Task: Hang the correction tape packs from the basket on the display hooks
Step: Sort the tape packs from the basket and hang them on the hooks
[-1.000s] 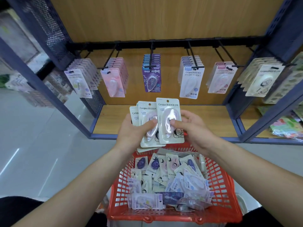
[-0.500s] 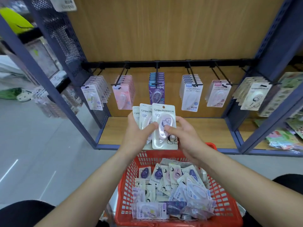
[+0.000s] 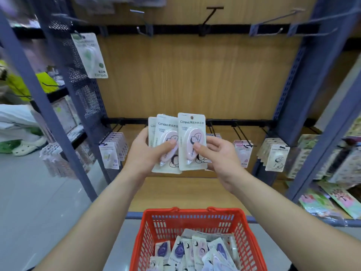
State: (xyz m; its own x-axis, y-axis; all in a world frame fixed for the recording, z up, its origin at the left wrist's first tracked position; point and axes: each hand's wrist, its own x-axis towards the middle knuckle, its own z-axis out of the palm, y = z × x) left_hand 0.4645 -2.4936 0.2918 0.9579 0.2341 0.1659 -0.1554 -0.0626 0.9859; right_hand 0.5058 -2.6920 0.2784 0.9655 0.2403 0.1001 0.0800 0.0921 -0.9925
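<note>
The left hand (image 3: pixel 144 156) gripped a fan of pink correction tape packs (image 3: pixel 162 132); the right hand (image 3: pixel 221 160) pinched the front pack (image 3: pixel 192 124) beside it. Beyond them lower hooks (image 3: pixel 241 133) carried stock, upper hooks (image 3: pixel 212 14) stood bare; the red basket (image 3: pixel 191 211) below held many loose packs (image 3: pixel 197 251), so most hanging remained.

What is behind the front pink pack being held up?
Two more packs fan out leftwards behind the front pack, gripped by the left hand. Any further packs, and whatever hangs directly behind, are covered.
</note>
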